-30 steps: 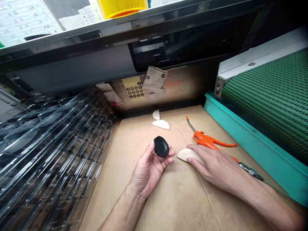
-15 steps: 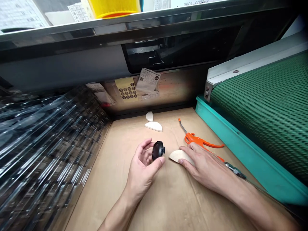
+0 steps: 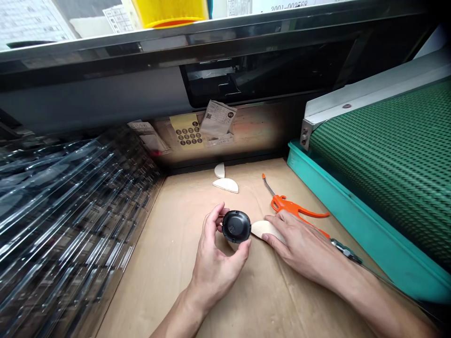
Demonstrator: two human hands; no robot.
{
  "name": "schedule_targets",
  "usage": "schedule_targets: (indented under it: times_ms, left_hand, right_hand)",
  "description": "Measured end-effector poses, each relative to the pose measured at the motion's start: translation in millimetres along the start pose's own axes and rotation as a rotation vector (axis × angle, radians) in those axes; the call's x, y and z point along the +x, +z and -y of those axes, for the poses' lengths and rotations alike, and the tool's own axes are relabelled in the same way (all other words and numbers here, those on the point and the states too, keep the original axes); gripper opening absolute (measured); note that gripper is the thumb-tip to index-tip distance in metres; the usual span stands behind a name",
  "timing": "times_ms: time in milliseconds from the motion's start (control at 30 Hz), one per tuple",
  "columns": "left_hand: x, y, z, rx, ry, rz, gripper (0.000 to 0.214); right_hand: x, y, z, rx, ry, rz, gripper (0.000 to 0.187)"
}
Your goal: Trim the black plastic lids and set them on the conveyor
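Note:
Between the thumb and fingers of my left hand [image 3: 220, 256] is a round black plastic cap [image 3: 237, 226], its shallow hollow face turned toward me. My right hand [image 3: 294, 239] grips a cream half-round pad [image 3: 262, 228], whose pointed end sits right beside the cap's edge; I cannot tell whether they touch. Farther back on the brown cardboard [image 3: 169, 263] lie two more cream pads, a half-round one [image 3: 226, 185] and a smaller one [image 3: 220, 170]. An orange air blow gun [image 3: 287, 205] lies just beyond my right hand, partly hidden by it.
Clear plastic trays [image 3: 70, 234] are stacked on the left. A green conveyor belt [image 3: 394, 141] with a metal side rail runs along the right, above a teal tray [image 3: 338, 206]. Labels [image 3: 218, 119] hang on the metal panel behind, below a shelf holding a yellow container [image 3: 172, 11].
My left hand has turned the black cap from edge-on to face me and shifted it slightly right, closer to the pad. The right hand stays nearly where it was.

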State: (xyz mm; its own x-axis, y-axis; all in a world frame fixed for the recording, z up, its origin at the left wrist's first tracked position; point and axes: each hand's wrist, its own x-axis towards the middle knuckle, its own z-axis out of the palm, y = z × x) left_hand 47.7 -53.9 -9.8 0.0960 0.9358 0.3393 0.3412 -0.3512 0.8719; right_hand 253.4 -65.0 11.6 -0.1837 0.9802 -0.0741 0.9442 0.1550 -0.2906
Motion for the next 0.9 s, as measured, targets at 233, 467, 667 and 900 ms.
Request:
schedule_targets:
  times_ms: [233,467,667,900]
  left_hand:
    - [-1.2,0.7,0.0,0.053,0.051,0.003,0.072]
    - [-2.0,1.3,1.3,0.069,0.047,-0.001,0.072]
    - [-1.7,1.5,2.4,0.091,0.066,-0.009,0.072]
    - [-2.2,1.5,-0.3,0.061,0.063,-0.004,0.071]
  right_hand:
    - [0.9,2.1,-1.8,0.040,-0.008,-0.010,0.019]
    - [-1.2,2.3,-2.8,0.039,-0.013,-0.014,0.019]
    - [-1.1,2.2,-2.5,0.038,-0.016,-0.026,0.021]
    - [-1.1,4.0,-3.3,0.021,-0.019,-0.032,0.020]
